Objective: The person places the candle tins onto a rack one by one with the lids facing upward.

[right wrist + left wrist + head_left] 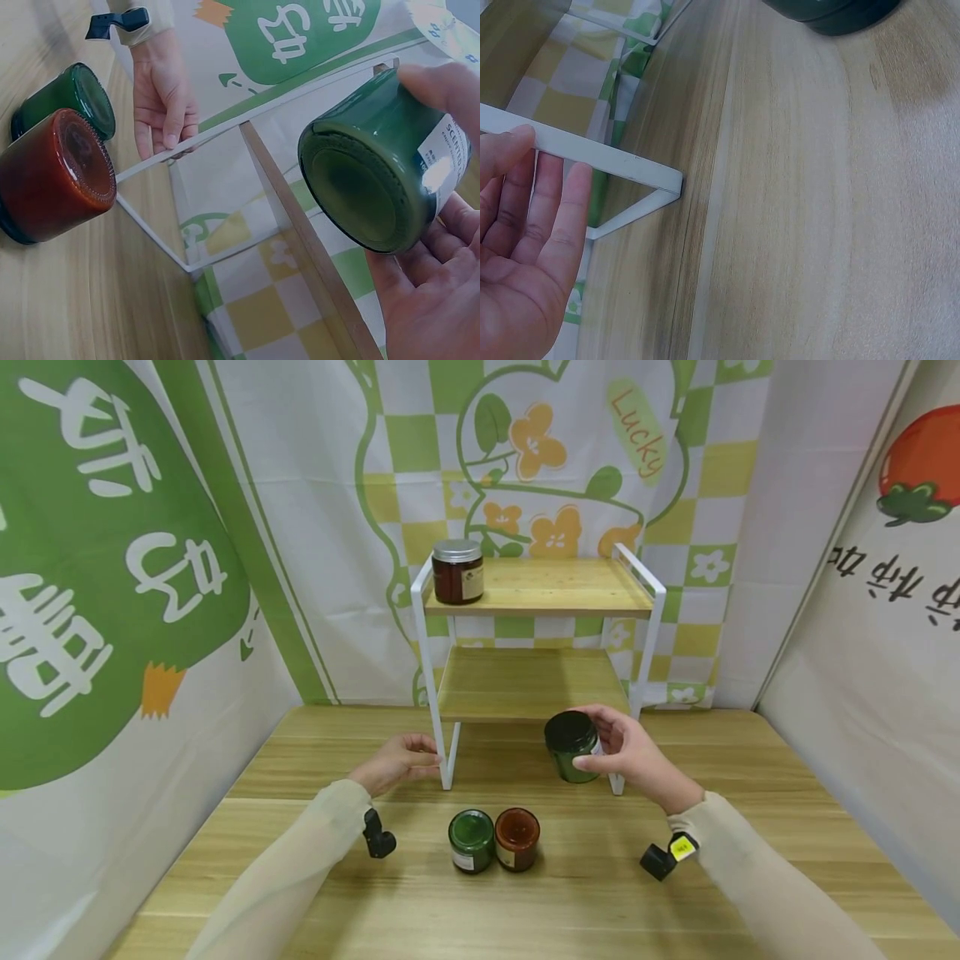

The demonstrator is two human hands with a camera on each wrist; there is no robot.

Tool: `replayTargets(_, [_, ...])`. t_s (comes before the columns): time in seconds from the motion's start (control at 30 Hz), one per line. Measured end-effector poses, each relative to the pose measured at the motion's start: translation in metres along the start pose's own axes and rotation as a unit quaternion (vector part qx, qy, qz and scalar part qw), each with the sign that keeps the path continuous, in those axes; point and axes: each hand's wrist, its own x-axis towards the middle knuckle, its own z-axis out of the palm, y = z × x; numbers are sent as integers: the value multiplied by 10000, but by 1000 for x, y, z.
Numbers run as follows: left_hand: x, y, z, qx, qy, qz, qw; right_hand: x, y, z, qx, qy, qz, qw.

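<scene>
A green glass jar (573, 763) is in my right hand (637, 758), with thumb and fingers curled around its side. Its dark top faces the head camera; a white label (442, 161) shows in the right wrist view. The jar is raised in front of the lower right part of a two-tier shelf. My left hand (401, 764) pinches the white front left leg (622, 161) of that shelf between thumb and fingers. On the table before the shelf, a green jar (472, 841) and an amber jar (517, 839) sit side by side, glass bottoms up.
An amber jar with a silver lid (458, 572) stands at the left of the wooden top board (555, 585). Beneath it is the lower board (532, 681). The wooden table (585, 910) reaches back to a printed cloth (420, 443), with cloth walls on both sides.
</scene>
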Motion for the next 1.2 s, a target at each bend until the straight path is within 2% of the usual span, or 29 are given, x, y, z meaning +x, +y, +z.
replayTargets(0.53, [0,1,0,-44,20,-40,10000,1,2,-1,224,5,-172,9996])
replayTargets(1.2, [1,0,0,-115,19,-29,9999,1,3,-2,336,169,-101,9992])
